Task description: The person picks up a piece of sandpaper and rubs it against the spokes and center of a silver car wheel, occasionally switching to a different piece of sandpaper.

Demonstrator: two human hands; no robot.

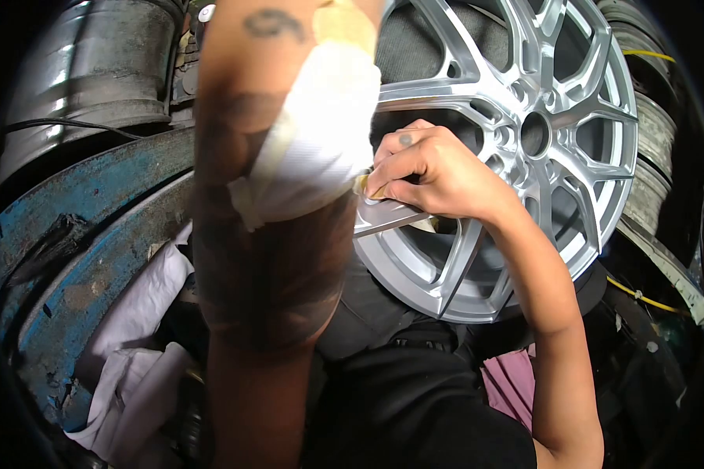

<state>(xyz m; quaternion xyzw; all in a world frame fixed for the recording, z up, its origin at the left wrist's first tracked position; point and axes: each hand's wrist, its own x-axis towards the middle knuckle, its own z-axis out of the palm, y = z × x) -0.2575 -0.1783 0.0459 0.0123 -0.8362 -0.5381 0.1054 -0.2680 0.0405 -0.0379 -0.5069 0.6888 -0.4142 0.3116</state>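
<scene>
My right hand (430, 172) is closed, its thumb and fingers pinching a small yellowish piece (361, 184) against a spoke of the silver alloy wheel (477, 94). The wheel lies face up before me, its hub hole and several spokes showing. My left forearm (274, 273), tattooed and very close to the camera, rises across the left of the wheel and hides part of it. A white wrapping with tan tape (313, 141) covers part of this forearm. No fingers of my left hand can be made out; the arm runs out at the top edge.
A worn blue curved metal edge (94, 195) and white cloths (137, 305) are at the left. A large metal rim (94, 70) stands behind them. More stacked rims (649, 133) line the right side, with a yellow cord (649, 299) below. Pink cloth (510, 383) shows near my right arm.
</scene>
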